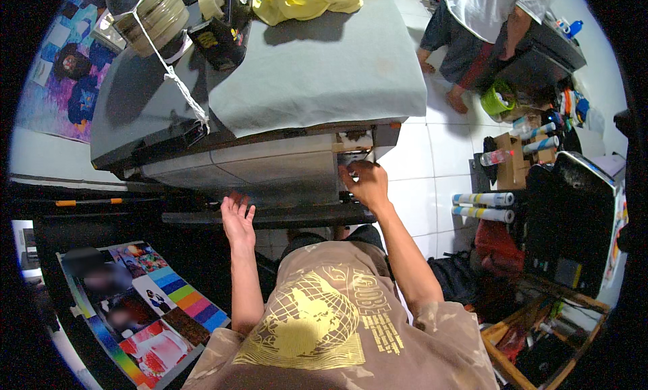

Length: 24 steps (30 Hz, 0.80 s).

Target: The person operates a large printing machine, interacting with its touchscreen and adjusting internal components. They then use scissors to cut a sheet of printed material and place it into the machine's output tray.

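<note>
A wide machine, which looks like a large-format printer, stands before me with a grey cloth (pixel 324 73) over its top. Along its front runs a see-through cover panel (pixel 270 164). Close to the panel's lower edge, above a dark bar (pixel 196 218), my left hand (pixel 237 221) is open, palm up and fingers spread, holding nothing. My right hand (pixel 368 185) is at the panel's right end, beside a small opening (pixel 355 140) in the machine. Its fingers are curled and closed; whatever is between them is hidden.
Yellow cloth (pixel 307 2) and a black box (pixel 223 36) lie on top. A white cord (pixel 177 86) hangs over the front. A colourful printed sheet (pixel 148 302) is at lower left. Another person (pixel 479 25) stands far right, near a green bin (pixel 498 98); rolls (pixel 482 206) lie nearer.
</note>
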Each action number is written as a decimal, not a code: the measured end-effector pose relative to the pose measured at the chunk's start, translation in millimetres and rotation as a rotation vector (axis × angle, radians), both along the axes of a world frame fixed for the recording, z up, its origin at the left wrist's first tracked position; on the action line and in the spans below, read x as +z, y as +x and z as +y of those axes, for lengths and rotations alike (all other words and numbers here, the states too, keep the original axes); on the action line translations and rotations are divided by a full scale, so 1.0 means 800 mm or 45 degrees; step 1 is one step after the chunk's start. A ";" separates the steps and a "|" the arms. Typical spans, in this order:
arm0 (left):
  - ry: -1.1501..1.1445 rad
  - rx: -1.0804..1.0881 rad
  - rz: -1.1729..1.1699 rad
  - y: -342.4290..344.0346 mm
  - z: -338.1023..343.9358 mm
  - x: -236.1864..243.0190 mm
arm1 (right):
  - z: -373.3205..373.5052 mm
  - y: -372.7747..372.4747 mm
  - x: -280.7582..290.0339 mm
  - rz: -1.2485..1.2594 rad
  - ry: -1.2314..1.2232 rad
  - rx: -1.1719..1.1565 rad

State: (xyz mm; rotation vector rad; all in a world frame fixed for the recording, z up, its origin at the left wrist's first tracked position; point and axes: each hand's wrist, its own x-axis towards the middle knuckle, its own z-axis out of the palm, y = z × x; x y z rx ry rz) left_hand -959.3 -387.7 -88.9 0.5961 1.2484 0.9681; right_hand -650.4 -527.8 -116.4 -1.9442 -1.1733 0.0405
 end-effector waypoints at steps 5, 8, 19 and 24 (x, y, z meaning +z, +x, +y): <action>0.005 -0.034 -0.001 0.001 -0.008 -0.006 | -0.054 -0.018 -0.022 0.169 -0.336 0.024; -0.009 -0.059 -0.025 -0.002 -0.008 -0.008 | -0.094 -0.032 -0.035 0.237 -0.453 -0.042; 0.152 -0.115 0.029 0.008 -0.006 -0.011 | -0.191 -0.071 -0.063 0.287 -0.591 -0.216; 0.133 -0.127 0.060 0.010 -0.005 -0.012 | -0.145 -0.074 -0.002 0.407 -0.355 -0.133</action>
